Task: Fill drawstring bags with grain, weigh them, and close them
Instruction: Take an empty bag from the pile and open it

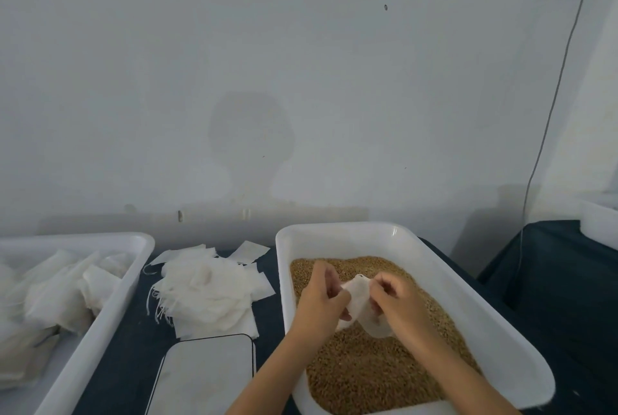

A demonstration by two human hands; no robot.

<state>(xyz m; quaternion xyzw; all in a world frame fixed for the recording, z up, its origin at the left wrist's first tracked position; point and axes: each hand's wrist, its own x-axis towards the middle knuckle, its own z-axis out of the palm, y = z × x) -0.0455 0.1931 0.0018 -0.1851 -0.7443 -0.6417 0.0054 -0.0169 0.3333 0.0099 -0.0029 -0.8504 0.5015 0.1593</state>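
Note:
A small white drawstring bag [359, 306] hangs between both hands above a white tub [347, 230] holding golden-brown grain [368, 367]. My left hand [317, 301] pinches the bag's left edge. My right hand [398, 297] pinches its right edge, fingers curled into the cloth. A heap of empty white bags [207, 291] lies on the dark table left of the tub. A flat scale [204, 378] with a pale top sits in front of that heap.
A second white tub [130, 274] at the left holds filled white bags [57, 294]. Another white container [598, 224] stands at the far right on a dark surface. A cable [548, 120] runs down the white wall from a socket at top right.

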